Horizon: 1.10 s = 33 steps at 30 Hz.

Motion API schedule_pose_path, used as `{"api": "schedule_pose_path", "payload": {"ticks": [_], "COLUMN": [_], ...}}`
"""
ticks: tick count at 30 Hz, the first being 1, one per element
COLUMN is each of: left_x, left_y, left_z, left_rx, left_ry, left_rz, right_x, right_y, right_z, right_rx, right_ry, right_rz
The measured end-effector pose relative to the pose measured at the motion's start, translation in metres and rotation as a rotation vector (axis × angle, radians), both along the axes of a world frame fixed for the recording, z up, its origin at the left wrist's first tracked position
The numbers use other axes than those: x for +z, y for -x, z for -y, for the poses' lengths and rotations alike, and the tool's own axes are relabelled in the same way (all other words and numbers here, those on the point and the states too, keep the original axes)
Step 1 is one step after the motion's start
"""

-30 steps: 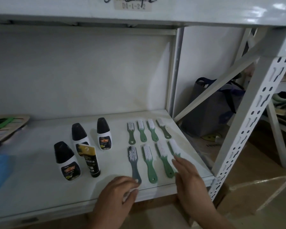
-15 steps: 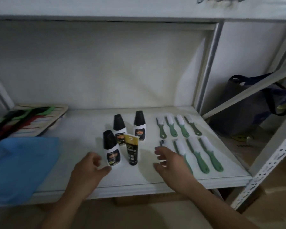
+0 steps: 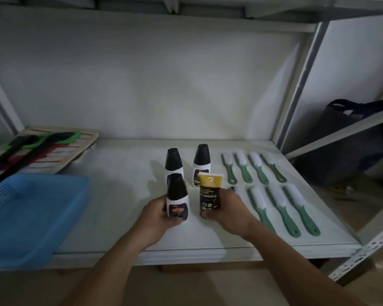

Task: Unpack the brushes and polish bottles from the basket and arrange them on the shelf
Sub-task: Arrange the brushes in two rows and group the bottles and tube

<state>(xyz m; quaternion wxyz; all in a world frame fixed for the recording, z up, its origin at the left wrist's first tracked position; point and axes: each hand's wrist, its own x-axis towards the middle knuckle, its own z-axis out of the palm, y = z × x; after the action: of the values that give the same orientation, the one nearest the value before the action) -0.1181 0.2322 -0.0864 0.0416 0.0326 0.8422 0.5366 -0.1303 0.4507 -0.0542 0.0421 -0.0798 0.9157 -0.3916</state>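
Polish bottle (image 3: 177, 199), black-capped, stands near the front edge of the shelf (image 3: 119, 173), roughly mid-width; my left hand (image 3: 157, 214) is wrapped around its lower body. Just beside it, my right hand (image 3: 227, 209) is closed around the yellow-topped tube (image 3: 210, 195), which stands cap-down. I cannot tell whether either item is lifted clear of the shelf.

Two more bottles (image 3: 201, 164) stand directly behind, close to the held pair. Toward the right edge lie two rows of green brushes (image 3: 281, 206), four at the back and three fully visible at the front; a darker one is partly hidden by my right hand. The blue basket (image 3: 31, 213) sits at the front left corner, overhanging the edge. A striped tray (image 3: 53, 146) sits at the back left.

Risks, as I judge them:
- Bottle spacing is tight. Pushing either held item backward may topple the rear bottles.
- The tube's base is narrow. Releasing it off-vertical may tip it onto the brushes.
- My right wrist lies over the front brush row. A sideways sweep may skew the handles.
- The basket's overhang makes it liable to fall if bumped.
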Motion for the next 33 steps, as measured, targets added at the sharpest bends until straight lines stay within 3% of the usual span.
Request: {"api": "schedule_pose_path", "payload": {"ticks": [20,23,26,33], "left_x": [-0.001,0.0,0.002,0.012], "left_y": [0.003,0.013,0.031,0.083], "left_z": [0.004,0.024,0.038,0.019], "left_rx": [-0.04,0.099,0.257,0.028], "left_ry": [-0.006,0.008,0.056,0.011], "left_rz": [0.058,0.047,0.001,0.051], "right_x": [-0.002,0.007,0.01,0.012], "right_y": [0.006,0.03,0.061,0.114], "right_z": [-0.042,-0.064,-0.063,-0.013], "right_rx": [0.031,-0.126,-0.13,0.075], "right_ry": [0.012,0.169,0.254,0.177], "right_rz": [0.004,-0.031,0.011,0.083]}}
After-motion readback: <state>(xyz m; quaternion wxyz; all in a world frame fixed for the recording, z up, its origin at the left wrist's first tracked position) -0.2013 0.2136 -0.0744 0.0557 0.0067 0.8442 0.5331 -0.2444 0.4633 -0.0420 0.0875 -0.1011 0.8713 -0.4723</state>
